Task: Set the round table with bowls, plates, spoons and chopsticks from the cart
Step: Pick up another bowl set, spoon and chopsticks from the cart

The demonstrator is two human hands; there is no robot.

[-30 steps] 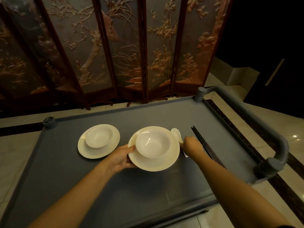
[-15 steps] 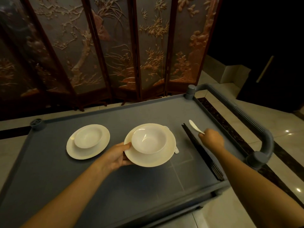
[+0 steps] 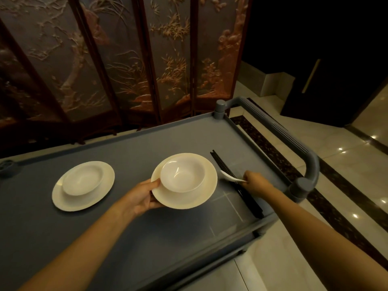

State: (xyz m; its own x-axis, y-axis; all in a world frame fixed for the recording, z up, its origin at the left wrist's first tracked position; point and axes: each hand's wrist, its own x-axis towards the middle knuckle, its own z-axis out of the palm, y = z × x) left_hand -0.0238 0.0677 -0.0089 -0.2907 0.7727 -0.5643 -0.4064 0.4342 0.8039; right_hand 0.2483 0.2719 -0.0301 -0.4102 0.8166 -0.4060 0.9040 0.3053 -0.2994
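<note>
Both hands busy at the cart: plate and bowl in the left, spoon in the right.

The left hand (image 3: 140,198) grips the near-left rim of a cream plate (image 3: 189,201), thumb on top and fingers curled beneath, with a white bowl (image 3: 182,173) sitting upright on it (whether the plate is clear of the cart top I cannot tell). The right hand (image 3: 255,182) pinches the handle end of a white spoon (image 3: 231,177), its scoop pointing left toward the plate, just above the black chopsticks (image 3: 249,201) that lie along the right edge of the grey cart (image 3: 126,238). A second plate (image 3: 69,201) with its own bowl (image 3: 83,181) rests on the cart well to the left. The cart's handle (image 3: 294,141) curves past on the right, and a carved folding screen (image 3: 126,59) stands behind.
</note>
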